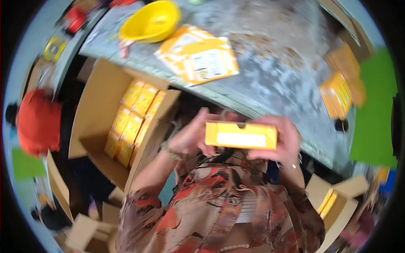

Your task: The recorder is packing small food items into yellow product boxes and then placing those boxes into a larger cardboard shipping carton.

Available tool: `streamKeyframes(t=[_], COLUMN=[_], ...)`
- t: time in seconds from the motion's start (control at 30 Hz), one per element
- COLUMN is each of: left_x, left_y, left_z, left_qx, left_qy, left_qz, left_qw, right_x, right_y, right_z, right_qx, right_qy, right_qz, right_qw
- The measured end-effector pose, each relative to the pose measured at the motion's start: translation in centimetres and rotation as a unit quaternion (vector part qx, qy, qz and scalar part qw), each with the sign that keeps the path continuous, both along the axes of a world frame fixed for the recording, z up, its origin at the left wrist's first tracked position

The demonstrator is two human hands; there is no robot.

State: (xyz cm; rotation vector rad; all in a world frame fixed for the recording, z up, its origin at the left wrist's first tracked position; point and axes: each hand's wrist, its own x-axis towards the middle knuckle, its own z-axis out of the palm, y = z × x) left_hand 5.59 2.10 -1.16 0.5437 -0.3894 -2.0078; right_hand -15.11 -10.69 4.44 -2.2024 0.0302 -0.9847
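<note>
The yellow box [241, 135] is held level at chest height, just short of the bench [270, 80]. The left hand [190, 137] and right hand [287, 141] each close a grip on one end. It appears light, stiff and crushable; hold it by the ends.

In front of you a grey, speckled worktable [270, 63] runs across the upper part of the view, its near edge curving down to your right. On it, at the far left, you see a yellow bowl [150, 21] lying open side up. Just beside the bowl a stack of flat yellow-and-white packets [198, 55] rests near the table's near edge. Well apart from these, at the table's right end, more yellow cartons [339, 90] lie blurred, so you cannot tell their number.
</note>
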Motion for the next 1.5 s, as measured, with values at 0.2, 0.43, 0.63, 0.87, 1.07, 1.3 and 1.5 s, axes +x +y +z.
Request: streamKeyframes(t=[0.2, 0.43, 0.63, 0.87, 1.07, 1.3, 1.5], left_x=[-0.1, 13.7, 20.6, 19.1, 18.2, 21.3, 24.8], left_y=[-0.6, 12.5, 31.0, 34.7, 39.6, 34.2, 29.4], left_z=[1.6, -2.8, -19.7, -27.6, -32.1, -29.2, -25.9], left_qx=[0.041, 0.031, 0.313, 0.404, 0.657, 0.537, 0.518], left_qy=[0.06, -0.101, -0.066, -0.021, -0.625, -0.659, -0.596], left_qz=[0.226, 0.694, 0.831, 0.833, 0.146, 0.116, 0.555], left_qw=[0.971, 0.712, 0.454, 0.377, 0.395, 0.514, 0.261], right_x=[5.2, 8.1, 7.1, 5.8, 6.2, 3.8, 9.8], right_y=[0.4, -2.1, -3.7, -3.5, -3.0, -3.7, -7.1], right_z=[3.6, -1.7, -8.3, -10.0, -10.7, -10.4, -8.6], right_qx=[-0.235, 0.132, 0.282, 0.299, 0.294, 0.233, 0.255], right_qy=[-0.084, 0.034, 0.212, 0.285, 0.309, 0.337, 0.225], right_qz=[0.25, -0.023, -0.111, -0.147, -0.179, -0.273, -0.314], right_qw=[0.936, 0.99, 0.929, 0.899, 0.887, 0.87, 0.887])
